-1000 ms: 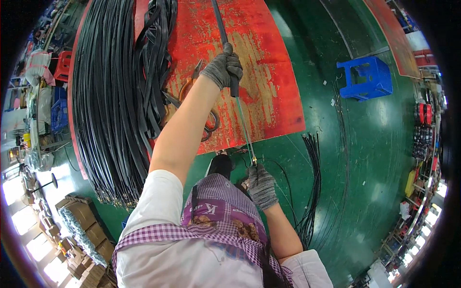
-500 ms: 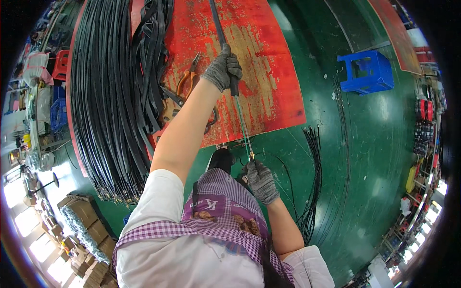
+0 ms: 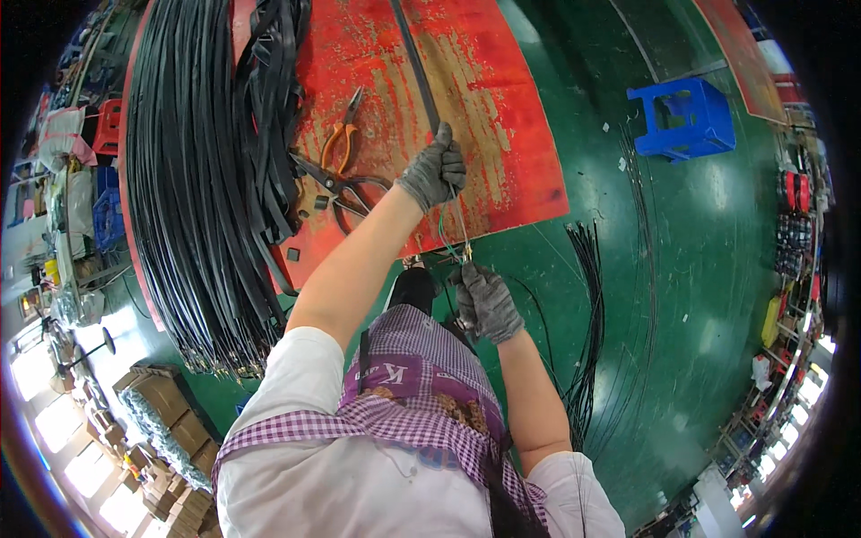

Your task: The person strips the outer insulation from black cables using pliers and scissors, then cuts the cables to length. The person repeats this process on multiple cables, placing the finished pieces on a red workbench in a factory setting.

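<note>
My left hand [image 3: 434, 168], in a grey glove, is closed around the lower end of a long black sleeve [image 3: 414, 63] that runs up across the table. Thin green and pale wires [image 3: 445, 231] come out below that hand, the green one bowed to the side. Their brassy metal end [image 3: 466, 253] sits at the fingertips of my right hand [image 3: 489, 305], also gloved and closed on the wires just past the table's near edge. The fingers hide most of what that hand grips.
The red worn table [image 3: 529, 170] bears orange-handled pliers [image 3: 339, 145], black scissors [image 3: 339, 186] and a thick bundle of black strips [image 3: 179, 179]. Black wires [image 3: 587, 314] hang or lie right of my right arm. A blue stool [image 3: 686, 121] stands on the green floor.
My left hand has come nearer along the line of the sleeve, and my right hand has risen slightly. The wire stretch between them is shorter, and the green wire now bows.
</note>
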